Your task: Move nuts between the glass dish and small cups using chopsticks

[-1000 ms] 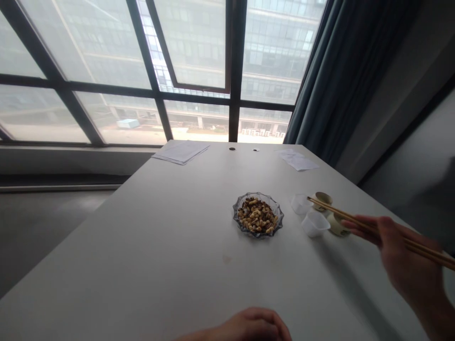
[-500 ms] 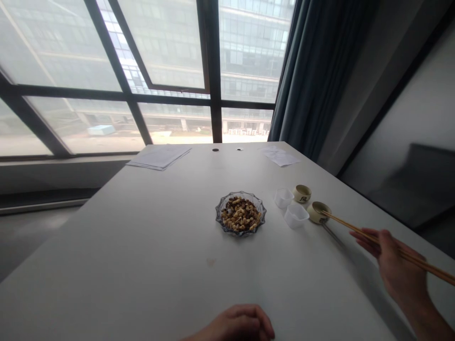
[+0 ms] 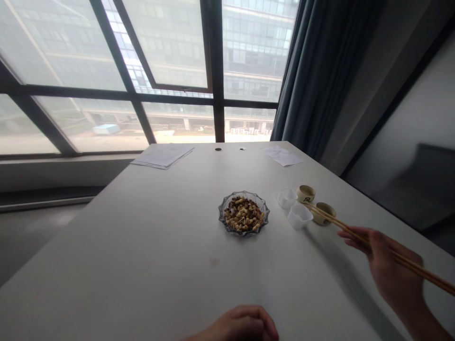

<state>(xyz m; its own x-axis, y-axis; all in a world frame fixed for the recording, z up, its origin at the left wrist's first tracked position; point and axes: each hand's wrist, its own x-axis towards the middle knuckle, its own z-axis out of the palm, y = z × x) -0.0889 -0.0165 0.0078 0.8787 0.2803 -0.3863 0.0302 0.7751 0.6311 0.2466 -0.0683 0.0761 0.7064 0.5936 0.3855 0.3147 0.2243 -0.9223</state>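
Although cut off by the lower frame edge, the left hand (image 3: 242, 326) is loosely clenched; the right hand (image 3: 393, 263) pinches slender wooden chopsticks (image 3: 350, 232) over a beige ceramic cup (image 3: 324, 213).

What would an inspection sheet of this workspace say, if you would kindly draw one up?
Surface: white table, one small mark.
Things: chopsticks, tips beside two ceramic cups; two plastic cups; glass dish of nuts.
Clutter: paper stack and loose sheets at the far edge.
Hands: right hand holds the chopsticks; left hand curled at the near edge.
Cables: nothing seen.
Surroundings: large window facing a building; curtain to the right.
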